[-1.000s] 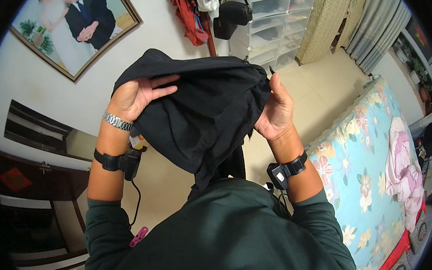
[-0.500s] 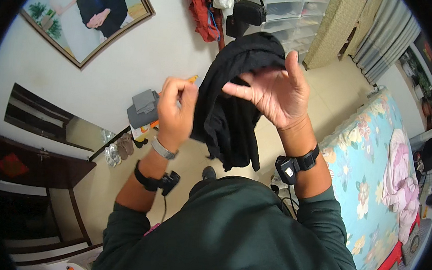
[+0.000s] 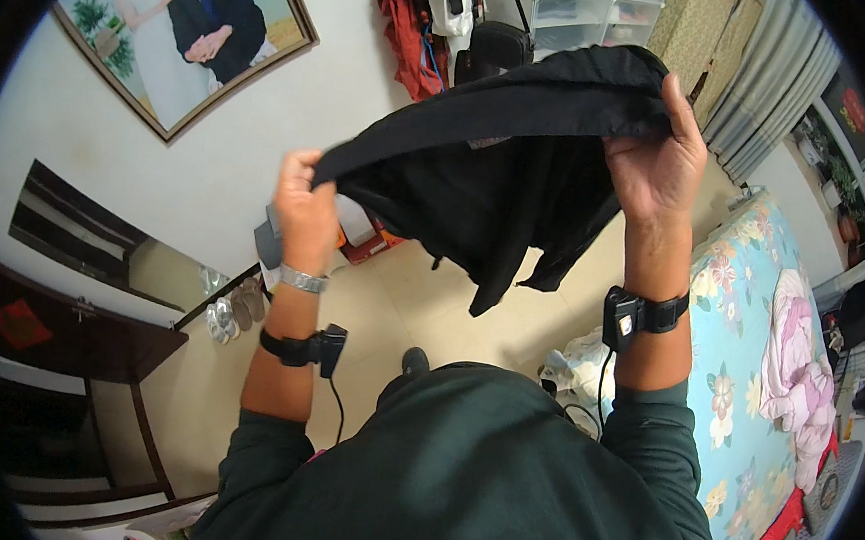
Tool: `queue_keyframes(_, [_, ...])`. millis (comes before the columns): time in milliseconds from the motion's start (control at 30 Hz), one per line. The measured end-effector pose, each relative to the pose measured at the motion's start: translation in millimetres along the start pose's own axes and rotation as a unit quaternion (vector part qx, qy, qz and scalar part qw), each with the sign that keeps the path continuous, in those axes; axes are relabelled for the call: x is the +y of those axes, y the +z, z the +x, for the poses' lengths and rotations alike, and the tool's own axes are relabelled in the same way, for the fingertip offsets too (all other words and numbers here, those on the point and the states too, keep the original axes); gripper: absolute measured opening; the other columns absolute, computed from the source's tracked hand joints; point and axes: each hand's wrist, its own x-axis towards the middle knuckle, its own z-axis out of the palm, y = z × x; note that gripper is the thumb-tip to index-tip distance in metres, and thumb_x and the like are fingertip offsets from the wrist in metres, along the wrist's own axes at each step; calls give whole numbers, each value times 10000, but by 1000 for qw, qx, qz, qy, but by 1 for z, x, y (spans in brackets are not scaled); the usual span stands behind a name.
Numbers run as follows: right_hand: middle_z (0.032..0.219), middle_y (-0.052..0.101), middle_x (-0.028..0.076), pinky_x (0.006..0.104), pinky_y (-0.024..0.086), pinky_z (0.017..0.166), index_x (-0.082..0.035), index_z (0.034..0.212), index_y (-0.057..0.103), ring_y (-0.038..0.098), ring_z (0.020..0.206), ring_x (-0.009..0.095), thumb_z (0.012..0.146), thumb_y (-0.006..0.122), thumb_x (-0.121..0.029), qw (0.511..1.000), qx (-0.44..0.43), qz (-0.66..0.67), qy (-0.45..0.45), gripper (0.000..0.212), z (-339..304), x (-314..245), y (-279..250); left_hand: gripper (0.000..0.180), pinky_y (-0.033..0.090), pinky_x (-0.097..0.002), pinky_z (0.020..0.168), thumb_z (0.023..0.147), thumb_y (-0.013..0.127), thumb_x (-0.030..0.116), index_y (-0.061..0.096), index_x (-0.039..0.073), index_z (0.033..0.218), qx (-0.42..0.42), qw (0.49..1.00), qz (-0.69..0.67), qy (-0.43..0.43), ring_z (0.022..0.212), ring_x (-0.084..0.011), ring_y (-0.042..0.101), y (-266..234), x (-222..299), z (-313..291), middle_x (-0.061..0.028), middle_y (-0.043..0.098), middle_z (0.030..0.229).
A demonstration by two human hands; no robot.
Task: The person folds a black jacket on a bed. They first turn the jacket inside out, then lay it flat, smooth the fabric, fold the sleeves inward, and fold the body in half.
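A black garment point(image 3: 490, 164) hangs stretched out in the air between my hands, its wide band-like edge running across the top. My left hand point(image 3: 309, 206) is closed round the left end of that edge. At the other end, my right hand point(image 3: 657, 170) grips the band with the thumb up along the outside; its other fingers are partly hidden in the cloth. Two narrow parts of the garment dangle toward the floor. Whether it is trousers or a top I cannot tell. Each wrist carries a black strapped device, and a metal watch point(image 3: 303, 280) sits on the left one.
On the right is a bed point(image 3: 735, 392) with a flowered blue cover and a crumpled pink cloth point(image 3: 793, 345). Bags and a red garment point(image 3: 407, 32) hang by clear storage boxes point(image 3: 570, 19). A framed picture point(image 3: 183, 42) hangs on the left wall, with shoes point(image 3: 234, 311) below.
My hands have moved apart, the right one farther right and up, the left slightly left. The bunched garment has opened into a wide stretch, and my right fingers have closed on its edge.
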Motion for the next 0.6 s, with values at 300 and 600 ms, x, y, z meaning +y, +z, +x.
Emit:
queue_keyframes(300, [1532, 718, 280, 607, 455, 1332, 108, 1462, 671, 667, 1460, 450, 1086, 569, -122, 985, 8, 165, 49, 452, -16, -20, -100, 285, 533, -282, 899, 934, 724, -190, 708, 18, 1129, -177, 964, 142, 141, 958, -119, 628, 5, 92, 16, -12, 665, 1034])
queue_keyframes(600, [1564, 720, 252, 583, 418, 1369, 100, 1541, 644, 658, 1501, 412, 976, 627, -27, 990, -13, 108, 86, 579, -92, -3, -107, 241, 546, -570, 844, 860, 792, 34, 617, 43, 1027, 113, 802, 535, 240, 1004, -463, 685, 14, 27, 17, -178, 661, 1043])
